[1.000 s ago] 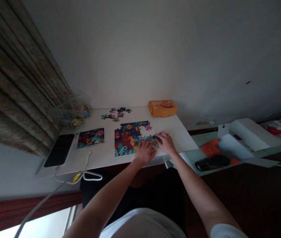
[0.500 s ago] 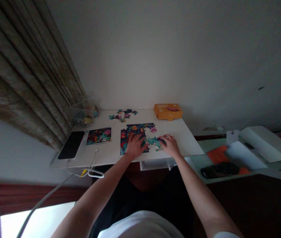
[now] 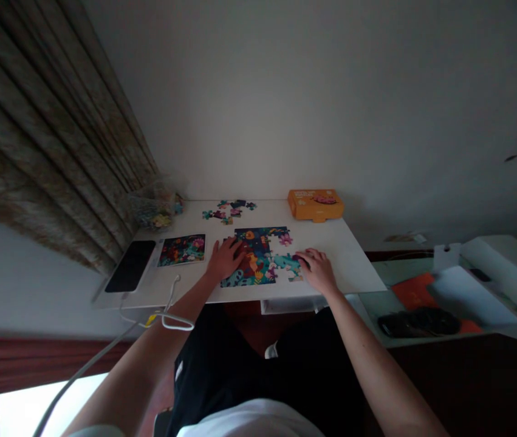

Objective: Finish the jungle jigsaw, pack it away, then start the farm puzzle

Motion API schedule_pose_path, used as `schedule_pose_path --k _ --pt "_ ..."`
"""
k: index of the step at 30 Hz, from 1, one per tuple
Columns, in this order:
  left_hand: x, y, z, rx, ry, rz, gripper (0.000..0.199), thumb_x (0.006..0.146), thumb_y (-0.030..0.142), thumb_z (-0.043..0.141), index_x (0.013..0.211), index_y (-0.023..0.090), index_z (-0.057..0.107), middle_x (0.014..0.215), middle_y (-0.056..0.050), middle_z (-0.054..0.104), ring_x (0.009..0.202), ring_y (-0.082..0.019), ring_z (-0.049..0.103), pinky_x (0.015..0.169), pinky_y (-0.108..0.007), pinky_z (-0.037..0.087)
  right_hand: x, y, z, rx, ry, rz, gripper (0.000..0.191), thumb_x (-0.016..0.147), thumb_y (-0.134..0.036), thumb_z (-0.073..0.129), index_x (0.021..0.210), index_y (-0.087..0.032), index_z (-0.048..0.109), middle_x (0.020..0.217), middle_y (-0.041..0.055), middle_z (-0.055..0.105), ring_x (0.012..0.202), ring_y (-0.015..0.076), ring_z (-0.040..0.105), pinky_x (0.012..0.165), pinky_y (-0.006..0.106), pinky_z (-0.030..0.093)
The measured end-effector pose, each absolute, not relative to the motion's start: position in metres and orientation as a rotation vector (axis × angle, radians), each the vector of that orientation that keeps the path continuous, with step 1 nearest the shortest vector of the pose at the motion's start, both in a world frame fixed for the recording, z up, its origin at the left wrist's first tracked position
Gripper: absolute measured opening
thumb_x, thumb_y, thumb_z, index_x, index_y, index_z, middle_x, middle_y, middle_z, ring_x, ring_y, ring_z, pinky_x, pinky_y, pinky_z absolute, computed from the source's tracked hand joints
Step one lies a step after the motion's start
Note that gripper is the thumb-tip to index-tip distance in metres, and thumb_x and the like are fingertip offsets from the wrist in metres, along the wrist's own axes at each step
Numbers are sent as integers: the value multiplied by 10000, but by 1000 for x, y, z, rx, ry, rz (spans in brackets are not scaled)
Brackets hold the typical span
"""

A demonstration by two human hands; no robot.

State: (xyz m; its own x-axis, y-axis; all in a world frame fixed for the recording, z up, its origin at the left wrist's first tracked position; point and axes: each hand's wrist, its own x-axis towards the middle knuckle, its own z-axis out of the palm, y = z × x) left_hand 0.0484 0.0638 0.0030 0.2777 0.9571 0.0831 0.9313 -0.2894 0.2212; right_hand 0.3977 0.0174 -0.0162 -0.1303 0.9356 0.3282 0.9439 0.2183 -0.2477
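A partly joined jigsaw puzzle (image 3: 256, 258) with a dark, colourful picture lies near the front of the white table (image 3: 349, 270). My left hand (image 3: 226, 261) rests flat over its left edge, fingers apart. At the right side, the bent fingers of my right hand (image 3: 319, 271) are on a dark puzzle piece (image 3: 302, 261), partly hidden beneath them, beside the teal section. A pink flower section (image 3: 285, 240) sits at the upper right of the puzzle, with a white gap to its left. Several loose puzzle pieces (image 3: 233, 212) lie scattered at the back.
A picture card (image 3: 181, 250) and a black phone (image 3: 130, 266) lie on the left. An orange box (image 3: 316, 205) stands at the back right. A clear plastic bag (image 3: 155, 209) sits by the curtain. A white cable (image 3: 171, 318) hangs over the front edge.
My left hand has slid left off the puzzle's middle to its left edge, uncovering more of the picture. My right hand stays at the right side. The view has shifted slightly.
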Motion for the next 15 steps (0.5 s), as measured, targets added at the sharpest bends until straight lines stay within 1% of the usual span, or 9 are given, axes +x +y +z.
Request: schedule_pose_path --k 3,5,7,10,13,15 --pt "46 73 6 2404 1772 318 506 1065 460 372 1505 273 541 1634 -107 444 1513 -287 393 1262 -604 203 394 26 -13 -1739 -2119 -17 334 1024 -318 515 1279 -316 732 1301 94 659 1108 288 551 911 410 453" --pt "45 79 8 2411 1772 319 500 1066 448 377 1496 259 547 1633 -125 442 1509 -291 397 1254 -604 215 390 35 -10 -1725 -2144 -1 323 1023 -331 521 1262 -309 737 1295 91 669 1109 292 556 899 408 452" --pt "43 83 9 2418 1774 314 495 1065 438 380 1487 247 554 1628 -139 445 1501 -296 408 1246 -604 229 387 45 -7 -1710 -2145 23 308 1022 -373 535 1239 -305 742 1284 87 680 1111 293 566 891 409 454" --pt "40 86 9 2447 1763 304 471 1056 429 407 1465 264 573 1601 -133 484 1479 -307 434 1237 -598 240 385 56 -7 -1683 -2134 63 310 1012 -443 558 1206 -294 747 1269 84 690 1130 294 576 907 415 460" --pt "34 95 12 2492 1723 264 440 1033 453 472 1407 272 617 1547 -120 545 1425 -321 492 1224 -569 267 387 61 -10 -1670 -2113 90 344 1031 -461 511 1206 -273 739 1275 89 689 1147 289 579 944 421 458" --pt "28 110 18 2505 1702 237 416 1025 449 491 1353 247 649 1485 -123 596 1364 -315 546 1204 -522 315 388 61 -12 -1674 -2099 89 377 1057 -447 448 1222 -253 725 1286 99 683 1157 282 577 967 420 452"
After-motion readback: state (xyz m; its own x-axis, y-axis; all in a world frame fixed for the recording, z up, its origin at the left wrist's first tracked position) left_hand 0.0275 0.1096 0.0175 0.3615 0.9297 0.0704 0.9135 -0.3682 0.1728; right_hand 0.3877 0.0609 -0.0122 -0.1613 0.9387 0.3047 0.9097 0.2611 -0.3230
